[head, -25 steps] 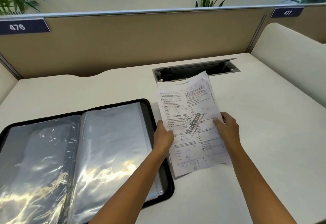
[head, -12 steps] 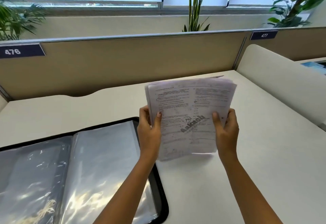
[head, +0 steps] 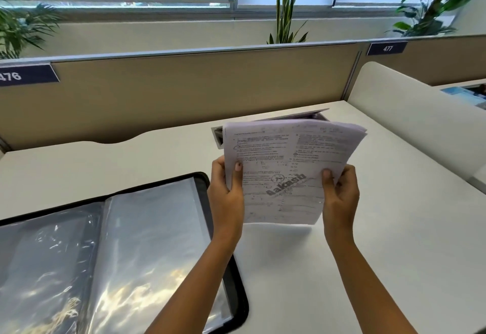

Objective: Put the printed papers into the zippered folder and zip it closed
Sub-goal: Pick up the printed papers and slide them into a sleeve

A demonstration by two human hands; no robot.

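A stack of printed papers [head: 285, 168] stands nearly upright above the white desk, its lower edge just off the surface. My left hand [head: 227, 191] grips the stack's left edge and my right hand [head: 340, 191] grips its right edge, thumbs on the front sheet. The top sheets fan apart toward the upper right. The black zippered folder [head: 205, 202] lies open flat at the lower left, its shiny clear plastic sleeves showing.
A cable hatch [head: 218, 136] in the desk sits behind the papers, mostly hidden. A tan partition [head: 184, 86] closes the far side and a white side divider [head: 410, 123] borders the right. Plants stand by the window beyond.
Both hands lifted the papers off the desk and stood them upright. The camera tilted up, bringing more window and plants into view.
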